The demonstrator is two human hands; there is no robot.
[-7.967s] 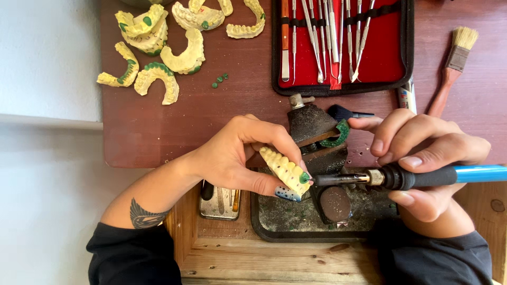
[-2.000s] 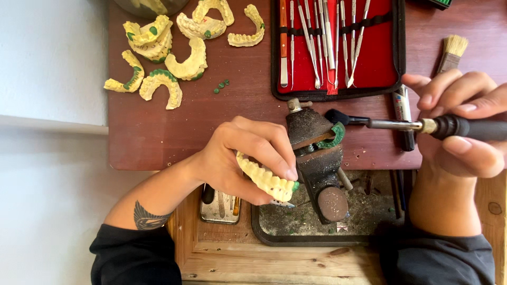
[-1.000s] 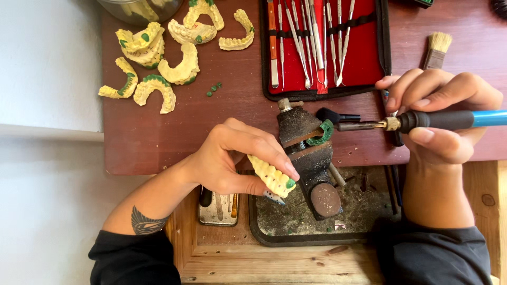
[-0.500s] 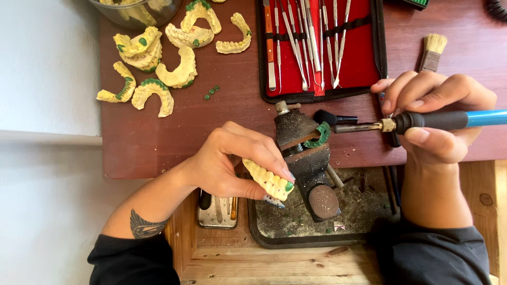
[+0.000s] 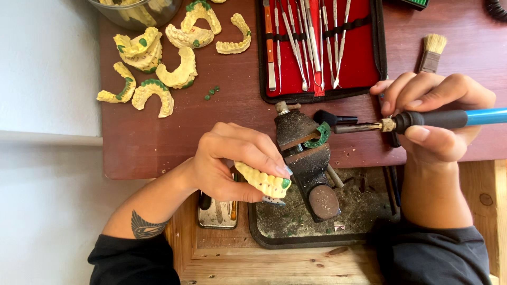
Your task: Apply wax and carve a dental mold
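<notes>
My left hand (image 5: 232,166) grips a yellow plaster dental cast (image 5: 262,182) with a green wax spot at its end, held just left of a small dark bench vise (image 5: 306,158). The vise jaws clamp a green wax piece (image 5: 318,135). My right hand (image 5: 435,121) holds an electric wax tool with a black grip and blue handle (image 5: 443,119); its metal tip (image 5: 354,127) points left, close to the green piece in the vise.
Several yellow dental casts (image 5: 158,58) lie at the back left of the brown table (image 5: 158,137), near a bowl (image 5: 134,10). A red-lined case of metal instruments (image 5: 317,42) sits at the back. A brush (image 5: 432,50) lies to the right. A black tray (image 5: 296,227) sits under the vise.
My right hand has brought the wax tool from out to the right toward the vise, its tip now near the green piece. My left hand has held the cast nearly still.
</notes>
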